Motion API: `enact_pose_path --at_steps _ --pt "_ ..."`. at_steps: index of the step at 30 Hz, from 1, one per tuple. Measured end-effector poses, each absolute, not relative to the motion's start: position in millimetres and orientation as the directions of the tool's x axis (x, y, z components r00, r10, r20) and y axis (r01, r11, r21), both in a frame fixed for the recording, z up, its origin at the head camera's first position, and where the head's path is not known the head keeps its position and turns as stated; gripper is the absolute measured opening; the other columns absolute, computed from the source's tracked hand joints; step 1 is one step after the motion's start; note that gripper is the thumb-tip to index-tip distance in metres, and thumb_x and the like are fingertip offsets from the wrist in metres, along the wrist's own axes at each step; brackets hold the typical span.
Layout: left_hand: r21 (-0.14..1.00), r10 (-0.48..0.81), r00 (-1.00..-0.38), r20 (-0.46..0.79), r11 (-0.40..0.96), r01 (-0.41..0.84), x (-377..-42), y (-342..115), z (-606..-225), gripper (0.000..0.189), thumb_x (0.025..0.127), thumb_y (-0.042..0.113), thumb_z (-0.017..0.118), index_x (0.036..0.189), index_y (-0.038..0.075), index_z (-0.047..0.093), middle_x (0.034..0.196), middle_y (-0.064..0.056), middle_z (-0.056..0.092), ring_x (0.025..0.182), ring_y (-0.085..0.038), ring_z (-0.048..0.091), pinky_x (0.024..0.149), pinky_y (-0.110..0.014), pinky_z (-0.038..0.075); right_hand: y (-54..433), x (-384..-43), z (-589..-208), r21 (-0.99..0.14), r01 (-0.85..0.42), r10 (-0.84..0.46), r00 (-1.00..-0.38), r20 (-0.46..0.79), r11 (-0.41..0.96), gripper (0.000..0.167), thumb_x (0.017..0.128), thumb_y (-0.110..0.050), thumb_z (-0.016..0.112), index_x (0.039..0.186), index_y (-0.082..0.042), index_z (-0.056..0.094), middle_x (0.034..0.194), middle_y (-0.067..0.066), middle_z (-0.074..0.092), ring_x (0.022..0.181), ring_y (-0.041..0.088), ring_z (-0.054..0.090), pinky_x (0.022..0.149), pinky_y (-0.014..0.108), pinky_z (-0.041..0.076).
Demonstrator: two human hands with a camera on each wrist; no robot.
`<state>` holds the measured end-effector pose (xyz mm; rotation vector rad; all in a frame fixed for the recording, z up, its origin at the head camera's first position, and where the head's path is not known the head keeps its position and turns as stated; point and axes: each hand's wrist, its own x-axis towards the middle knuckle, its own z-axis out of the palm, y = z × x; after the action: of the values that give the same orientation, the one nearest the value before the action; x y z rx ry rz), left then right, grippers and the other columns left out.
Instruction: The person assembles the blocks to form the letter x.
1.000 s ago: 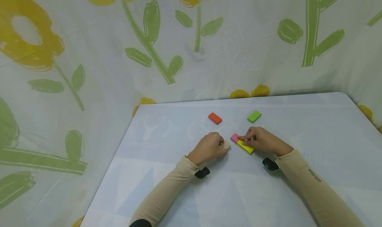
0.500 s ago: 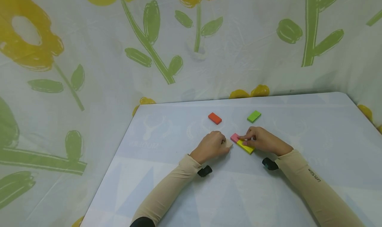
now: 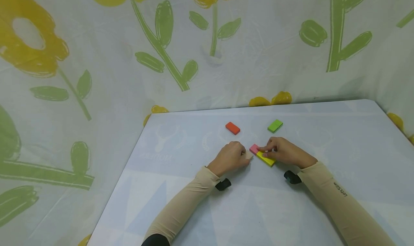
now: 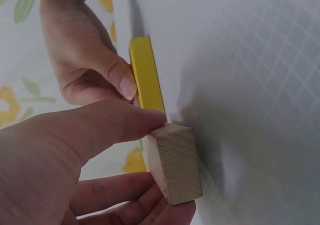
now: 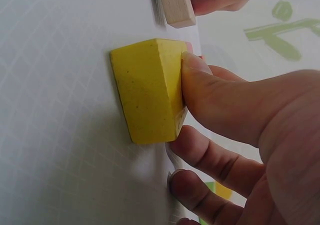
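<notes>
On the table, a yellow wooden block [image 3: 267, 161] and a pink block [image 3: 253, 149] lie end to end in a slanting row. My right hand [image 3: 287, 153] pinches the yellow block; the right wrist view has the thumb against its upper face and fingertips by its edge. A plain unpainted wooden block [image 4: 180, 165] is in my left hand [image 3: 228, 158], gripped between thumb and fingers. In the head view this block sits just left of the coloured row, partly covered by the fingers. Its pale end grain faces the left wrist camera.
Farther back on the white patterned table [image 3: 194, 138] lie an orange-red block [image 3: 233, 128] and a green block [image 3: 275, 126], apart from each other. Behind the table's back edge hangs a flower-printed curtain [image 3: 252, 59]. Black wrist cameras are worn under both sleeves.
My left hand has slid slightly to the right with the plain wooden block, nearer the yellow and pink row. The right hand and the other blocks have stayed put.
</notes>
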<state>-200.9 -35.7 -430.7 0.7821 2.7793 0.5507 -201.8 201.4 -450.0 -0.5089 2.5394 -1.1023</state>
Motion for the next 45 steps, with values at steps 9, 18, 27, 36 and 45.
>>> enact_pose_path --at_steps 9,18,27,36,45 --pt "0.427 0.518 -0.846 -0.126 0.798 0.425 -202 -32 -434 0.022 0.092 0.025 0.078 0.096 0.004 0.077 0.076 0.002 0.059 0.064 -0.008 0.051 0.057 -0.018 0.036 202 -201 -451 -0.756 -0.195 -0.446 -0.884 -0.14 0.625 0.037 0.094 -0.01 0.074 0.13 -0.003 0.068 0.094 0.01 0.064 0.075 0.018 0.047 0.06 0.023 0.036" --pt "0.435 0.516 -0.849 -0.115 0.794 0.424 -202 -31 -438 0.02 0.091 0.025 0.078 0.093 0.005 0.076 0.074 0.003 0.056 0.063 -0.008 0.049 0.056 -0.018 0.034 203 -201 -453 -0.756 -0.221 -0.457 -0.882 -0.115 0.616 0.036 0.094 -0.009 0.074 0.129 -0.003 0.069 0.092 0.01 0.064 0.072 0.017 0.046 0.059 0.022 0.036" --pt "0.442 0.533 -0.842 -0.085 0.778 0.448 -205 -31 -443 0.017 0.091 0.023 0.077 0.086 0.007 0.074 0.07 0.005 0.052 0.06 -0.005 0.046 0.054 -0.018 0.032 202 -205 -451 -0.75 -0.197 -0.455 -0.878 -0.152 0.631 0.035 0.095 -0.011 0.073 0.129 -0.003 0.07 0.098 0.01 0.067 0.081 0.017 0.051 0.065 0.022 0.043" --pt "0.446 0.525 -0.846 -0.091 0.781 0.437 -205 -30 -442 0.017 0.091 0.023 0.077 0.093 0.006 0.077 0.075 0.003 0.058 0.063 -0.006 0.05 0.055 -0.018 0.035 202 -204 -449 -0.756 -0.205 -0.463 -0.875 -0.143 0.622 0.034 0.095 -0.009 0.074 0.128 -0.001 0.07 0.099 0.011 0.067 0.082 0.018 0.052 0.065 0.022 0.043" --pt "0.447 0.528 -0.845 -0.087 0.778 0.44 -206 -29 -443 0.018 0.092 0.024 0.077 0.091 0.006 0.076 0.073 0.004 0.056 0.061 -0.006 0.048 0.054 -0.018 0.034 202 -204 -449 -0.762 -0.201 -0.461 -0.876 -0.141 0.616 0.03 0.095 -0.01 0.074 0.123 -0.001 0.073 0.099 0.011 0.067 0.081 0.018 0.052 0.064 0.022 0.041"
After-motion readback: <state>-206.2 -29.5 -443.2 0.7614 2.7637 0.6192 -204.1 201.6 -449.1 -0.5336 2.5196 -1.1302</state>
